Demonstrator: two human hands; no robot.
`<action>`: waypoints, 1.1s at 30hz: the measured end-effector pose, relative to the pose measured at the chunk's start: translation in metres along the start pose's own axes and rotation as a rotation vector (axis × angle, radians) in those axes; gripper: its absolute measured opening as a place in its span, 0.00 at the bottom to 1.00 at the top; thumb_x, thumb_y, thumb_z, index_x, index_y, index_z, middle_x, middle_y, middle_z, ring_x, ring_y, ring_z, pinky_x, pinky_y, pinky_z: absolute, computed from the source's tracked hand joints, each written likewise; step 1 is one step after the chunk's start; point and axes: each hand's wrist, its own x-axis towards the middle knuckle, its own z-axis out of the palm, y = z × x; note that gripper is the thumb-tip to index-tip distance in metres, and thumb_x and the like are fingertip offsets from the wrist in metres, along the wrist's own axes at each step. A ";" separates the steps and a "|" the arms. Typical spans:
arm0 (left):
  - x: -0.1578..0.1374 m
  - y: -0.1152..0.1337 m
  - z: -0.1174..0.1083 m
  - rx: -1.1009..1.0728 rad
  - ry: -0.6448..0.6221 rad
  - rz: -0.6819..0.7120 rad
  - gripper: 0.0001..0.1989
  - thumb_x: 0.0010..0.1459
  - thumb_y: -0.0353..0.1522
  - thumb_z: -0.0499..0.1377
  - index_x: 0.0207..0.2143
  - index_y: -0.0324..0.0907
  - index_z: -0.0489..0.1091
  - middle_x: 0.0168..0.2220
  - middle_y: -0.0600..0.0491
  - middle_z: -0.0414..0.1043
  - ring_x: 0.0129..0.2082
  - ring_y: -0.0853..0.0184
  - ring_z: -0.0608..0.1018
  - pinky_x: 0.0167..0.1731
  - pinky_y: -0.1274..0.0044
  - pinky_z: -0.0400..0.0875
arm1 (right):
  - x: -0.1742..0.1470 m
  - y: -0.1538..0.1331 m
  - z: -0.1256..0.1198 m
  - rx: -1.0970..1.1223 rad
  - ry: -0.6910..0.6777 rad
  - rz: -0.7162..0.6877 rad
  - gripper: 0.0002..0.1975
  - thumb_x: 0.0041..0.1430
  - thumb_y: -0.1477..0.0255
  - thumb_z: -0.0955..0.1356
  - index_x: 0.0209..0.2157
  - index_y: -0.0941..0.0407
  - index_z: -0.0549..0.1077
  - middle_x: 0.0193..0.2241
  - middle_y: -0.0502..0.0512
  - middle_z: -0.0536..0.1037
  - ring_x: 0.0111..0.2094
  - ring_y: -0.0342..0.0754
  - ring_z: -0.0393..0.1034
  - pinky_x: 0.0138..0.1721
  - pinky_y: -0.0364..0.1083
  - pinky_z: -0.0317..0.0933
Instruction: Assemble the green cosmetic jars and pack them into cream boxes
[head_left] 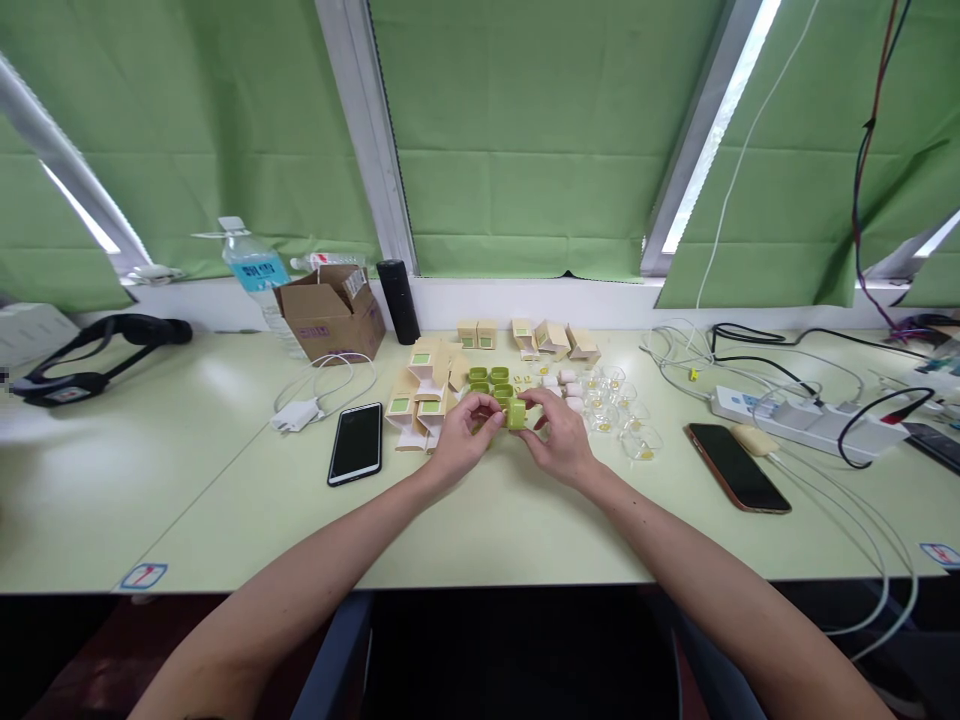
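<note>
Between my hands is a small lime-green plastic cup [516, 413], lifted just above the table. My right hand [561, 437] pinches it from the right with thumb and forefinger. From the other side, the closed fingertips of my left hand [466, 435] meet its left edge. Several matching green cups [478, 375] stand right behind, partly covered by my fingers. Left of them are folded cream cartons [427, 372] with green windows. To the right lie small pale pink-white pieces [568, 377], tiny yellow-green bits [523, 379] and clear plastic covers [639, 440].
More cream cartons [551, 338] line the back. A dark phone [355, 444] lies left, another phone [739, 468] right, near a power strip [810, 425] with tangled cables. A brown cardboard box [334, 318], water bottle [259, 275] and black cylinder [399, 302] stand back left.
</note>
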 end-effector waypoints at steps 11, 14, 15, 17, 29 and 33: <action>0.003 0.003 -0.001 0.102 0.033 0.018 0.17 0.58 0.45 0.66 0.30 0.41 0.71 0.32 0.53 0.67 0.31 0.68 0.70 0.33 0.76 0.67 | 0.000 -0.002 -0.001 0.005 0.032 0.010 0.18 0.62 0.67 0.72 0.52 0.52 0.72 0.47 0.61 0.81 0.42 0.55 0.78 0.30 0.51 0.78; 0.003 0.004 -0.001 0.086 0.071 -0.004 0.18 0.57 0.45 0.66 0.29 0.41 0.70 0.32 0.53 0.68 0.31 0.69 0.70 0.32 0.77 0.66 | 0.002 -0.002 -0.001 0.035 0.040 0.043 0.18 0.61 0.67 0.73 0.52 0.52 0.73 0.47 0.60 0.81 0.42 0.55 0.78 0.31 0.51 0.78; 0.004 0.003 -0.002 0.081 0.077 -0.012 0.18 0.57 0.45 0.66 0.29 0.41 0.70 0.32 0.53 0.68 0.31 0.69 0.70 0.32 0.77 0.66 | 0.002 -0.002 -0.001 0.050 0.037 0.052 0.18 0.60 0.68 0.73 0.52 0.51 0.73 0.47 0.60 0.81 0.43 0.55 0.78 0.31 0.51 0.79; 0.004 0.001 -0.003 0.062 0.087 -0.032 0.16 0.58 0.45 0.65 0.32 0.41 0.70 0.32 0.53 0.69 0.31 0.69 0.71 0.33 0.77 0.66 | 0.001 -0.002 -0.001 0.081 0.033 0.061 0.18 0.60 0.70 0.72 0.53 0.51 0.73 0.48 0.60 0.81 0.43 0.55 0.78 0.31 0.51 0.80; -0.004 -0.002 -0.010 0.449 -0.066 0.365 0.24 0.64 0.39 0.63 0.60 0.48 0.65 0.57 0.44 0.67 0.55 0.56 0.73 0.55 0.62 0.72 | 0.002 -0.005 -0.004 0.056 0.023 -0.001 0.22 0.64 0.73 0.70 0.59 0.50 0.71 0.50 0.61 0.75 0.45 0.53 0.76 0.31 0.49 0.81; -0.006 0.001 -0.007 0.488 -0.108 0.418 0.23 0.65 0.40 0.63 0.60 0.49 0.66 0.59 0.43 0.65 0.62 0.53 0.70 0.62 0.58 0.68 | 0.001 -0.007 -0.002 0.022 0.027 -0.082 0.24 0.66 0.73 0.69 0.62 0.51 0.66 0.51 0.63 0.75 0.47 0.54 0.76 0.33 0.50 0.81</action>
